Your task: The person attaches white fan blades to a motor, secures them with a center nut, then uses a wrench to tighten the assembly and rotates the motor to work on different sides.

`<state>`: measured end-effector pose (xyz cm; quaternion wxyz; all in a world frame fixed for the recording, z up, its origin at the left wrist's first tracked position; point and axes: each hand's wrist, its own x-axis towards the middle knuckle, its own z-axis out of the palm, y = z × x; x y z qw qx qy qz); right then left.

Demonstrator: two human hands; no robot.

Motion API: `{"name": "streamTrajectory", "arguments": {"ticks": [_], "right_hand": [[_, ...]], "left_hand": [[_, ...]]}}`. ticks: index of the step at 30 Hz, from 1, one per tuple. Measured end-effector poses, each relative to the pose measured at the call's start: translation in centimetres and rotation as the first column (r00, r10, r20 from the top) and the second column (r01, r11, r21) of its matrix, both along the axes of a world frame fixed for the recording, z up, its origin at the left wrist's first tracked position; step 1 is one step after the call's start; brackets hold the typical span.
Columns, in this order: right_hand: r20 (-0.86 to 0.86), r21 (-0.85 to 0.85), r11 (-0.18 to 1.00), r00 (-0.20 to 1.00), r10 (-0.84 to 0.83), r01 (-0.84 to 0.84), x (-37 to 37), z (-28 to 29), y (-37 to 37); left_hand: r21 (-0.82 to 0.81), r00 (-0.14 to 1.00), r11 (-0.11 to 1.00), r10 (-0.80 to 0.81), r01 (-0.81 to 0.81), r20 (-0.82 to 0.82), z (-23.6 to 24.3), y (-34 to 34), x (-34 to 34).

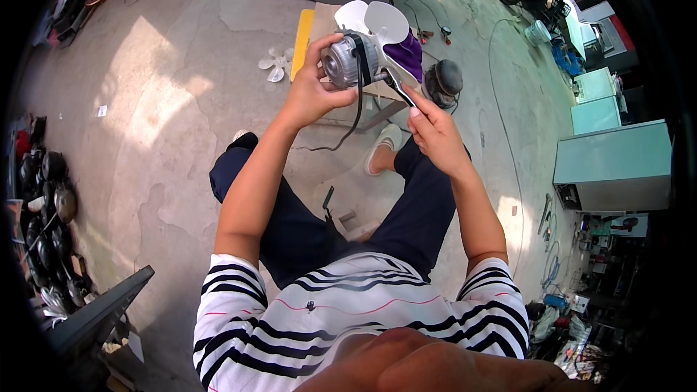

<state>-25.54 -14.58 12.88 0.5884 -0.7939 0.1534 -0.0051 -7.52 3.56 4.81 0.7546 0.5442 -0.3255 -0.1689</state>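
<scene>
Motor (pixel 350 62) between both hands (pixel 316 96)

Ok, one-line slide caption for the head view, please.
Left hand holds a motor, right hand a wrench at the motor's side; white fan beyond.

Both forearms (pixel 254 189) reached forward, left hand (pixel 314 94) curved wide by the worktop's (pixel 320 23) near-left corner, right hand (pixel 435 134) clenched.
</scene>
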Motion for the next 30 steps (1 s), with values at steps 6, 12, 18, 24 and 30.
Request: {"name": "streamTrajectory", "arguments": {"ticks": [6, 12, 18, 24, 30], "right_hand": [[0.234, -0.495, 0.861, 0.972, 0.008, 0.112, 0.4, -0.6, 2.3], [0.396, -0.661, 0.722, 0.912, 0.107, 0.203, 0.7, -2.4, 2.7], [0.405, -0.637, 0.750, 0.905, 0.127, 0.179, 1.1, -3.1, 1.7], [-0.005, 0.155, 0.988, 1.000, -0.001, 0.002, 0.8, 0.2, 0.4], [0.099, -0.137, 0.991, 0.995, 0.023, -0.009, 0.7, 0.3, 1.1]], "left_hand": [[-0.083, 0.981, 0.996, -0.044, 0.029, -0.187, -0.6, -0.5, 0.2], [-0.227, 0.827, 0.970, -0.197, 0.086, -0.527, 0.3, -0.4, -0.9], [-0.106, 0.898, 0.990, -0.131, 0.095, -0.420, 0.6, 0.0, -0.2], [0.011, 0.993, 0.997, 0.071, -0.073, 0.089, 0.1, 0.3, 0.4], [-0.072, 0.998, 0.996, 0.058, -0.059, -0.021, 0.4, 0.3, 0.2]]}}
